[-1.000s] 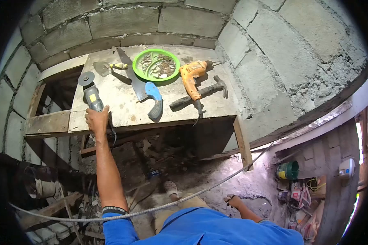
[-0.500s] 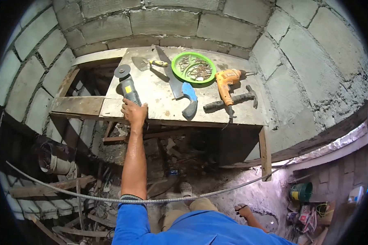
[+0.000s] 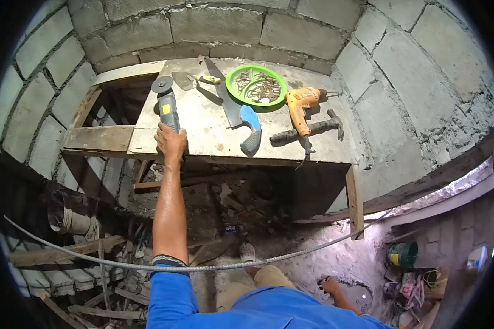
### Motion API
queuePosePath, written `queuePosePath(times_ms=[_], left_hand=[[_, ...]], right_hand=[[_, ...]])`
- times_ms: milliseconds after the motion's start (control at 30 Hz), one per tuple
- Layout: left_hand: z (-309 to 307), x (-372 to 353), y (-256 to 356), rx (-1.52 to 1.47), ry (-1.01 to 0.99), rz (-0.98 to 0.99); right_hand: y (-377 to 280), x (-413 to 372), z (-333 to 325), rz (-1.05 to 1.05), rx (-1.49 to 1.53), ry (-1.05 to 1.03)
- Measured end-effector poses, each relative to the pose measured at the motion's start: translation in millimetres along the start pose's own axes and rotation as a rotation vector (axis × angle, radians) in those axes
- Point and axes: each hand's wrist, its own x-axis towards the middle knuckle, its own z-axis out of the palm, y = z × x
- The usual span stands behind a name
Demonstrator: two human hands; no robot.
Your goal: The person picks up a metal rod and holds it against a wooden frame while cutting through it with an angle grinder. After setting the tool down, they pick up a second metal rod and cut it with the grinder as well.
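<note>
My left hand (image 3: 171,141) is closed around the rear body of a dark angle grinder (image 3: 169,112) with a yellow label. The grinder lies at the left of a plywood bench top (image 3: 197,134), its disc pointing toward the back wall. To its right are a pointing trowel (image 3: 187,80) with a yellow-and-black handle and a hand saw (image 3: 249,123) with a blue-and-grey handle. My right hand (image 3: 329,285) hangs low by my side, away from the bench, fingers loosely apart, with nothing visible in it.
A green divided plate (image 3: 282,94) holds nails or screws. An orange drill (image 3: 298,112) rests over a hammer (image 3: 280,137). A steel bar (image 3: 241,267) crosses in front of me. Block walls (image 3: 219,27) surround the bench; a green bucket (image 3: 403,255) stands low right.
My left hand and the grinder have shifted slightly away from me and left, and the grinder points straighter toward the back wall. The whole view has shifted a little. My right hand still hangs low.
</note>
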Motion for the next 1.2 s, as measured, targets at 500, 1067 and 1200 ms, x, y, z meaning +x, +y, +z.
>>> queuePosePath(times_ms=[500,1067,1200], left_hand=[[-27,-8,-41,-0.276,-0.039,0.038],[-337,-220,-115,-1.666,0.110,-0.359],[-361,-208,-129,-1.747,-0.020,-0.369]], right_hand=[[-33,-35,15,0.014,0.130,0.023],[-315,-178,-115,-0.817,0.307,0.874],[-368,-193,-129,-1.038,-0.212,0.740]])
